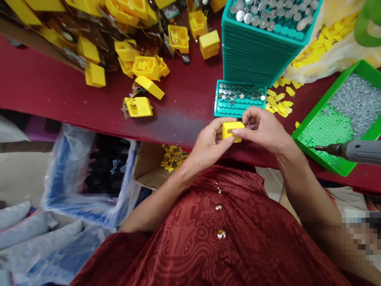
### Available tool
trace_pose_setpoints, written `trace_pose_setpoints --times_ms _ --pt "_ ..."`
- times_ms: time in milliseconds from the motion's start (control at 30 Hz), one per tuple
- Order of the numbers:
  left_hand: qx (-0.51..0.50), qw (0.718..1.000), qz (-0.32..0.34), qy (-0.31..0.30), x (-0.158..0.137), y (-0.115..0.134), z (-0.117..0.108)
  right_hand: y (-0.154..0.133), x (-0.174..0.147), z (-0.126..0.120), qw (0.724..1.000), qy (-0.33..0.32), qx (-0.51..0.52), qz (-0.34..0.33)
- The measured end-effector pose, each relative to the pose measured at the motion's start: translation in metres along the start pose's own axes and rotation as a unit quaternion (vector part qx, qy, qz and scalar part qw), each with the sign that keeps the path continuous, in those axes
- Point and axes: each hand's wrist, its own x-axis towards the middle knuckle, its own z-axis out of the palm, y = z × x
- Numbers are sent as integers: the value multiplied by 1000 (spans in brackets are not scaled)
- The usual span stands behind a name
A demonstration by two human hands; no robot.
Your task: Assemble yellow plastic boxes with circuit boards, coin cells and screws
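My left hand (pixel 212 137) grips a small yellow plastic casing (pixel 226 135) by its left side, just over the table's front edge. A dark slot with something metallic shows on the casing's face. The thumb of my right hand (pixel 262 129) presses on that slot, and its other fingers are curled behind; whether they hold anything small is hidden. Right behind my hands lies a teal tray (pixel 222 109) with rows of round pockets, some filled with silver button cells (pixel 225 91). Small yellow covers (pixel 279 104) lie loose beside that tray.
A tall stack of teal trays (pixel 253 51) stands behind. At right are a green basket (pixel 327 163) of small metal parts and an electric screwdriver (pixel 360 151). Yellow casings with wires (pixel 145 67) are heaped at left. Below the edge stand a cardboard box (pixel 149 169) and a plastic-lined blue crate (pixel 59 186).
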Motion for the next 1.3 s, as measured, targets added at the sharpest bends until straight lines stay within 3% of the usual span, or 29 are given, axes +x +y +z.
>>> trace_pose_setpoints --times_ms 33,100,233,533,733,867,967,1033,1300 --pt "-19 1000 -9 1 1 2 -1 -1 -2 -4 999 -34 24 3" --pt "-52 998 -29 10 2 5 -3 -1 -6 -8 997 -38 68 -16" --pt "-97 991 -89 17 4 13 -1 0 -16 -2 990 65 83 -97" --pt "-134 979 -151 3 7 17 6 12 -28 4 968 155 -90 -174" --pt "-143 974 -173 12 4 17 10 23 -27 13 897 231 -256 -276" --pt "-142 975 -158 57 4 15 9 23 -34 -1 890 250 -285 -254" --pt "-126 979 -131 91 6 17 4 23 -46 -21 867 276 -350 -222" --pt "-117 981 -126 93 6 19 0 27 -55 -29 853 260 -404 -203" --pt "-114 977 -151 96 3 26 -2 40 -64 -23 795 228 -540 -158"
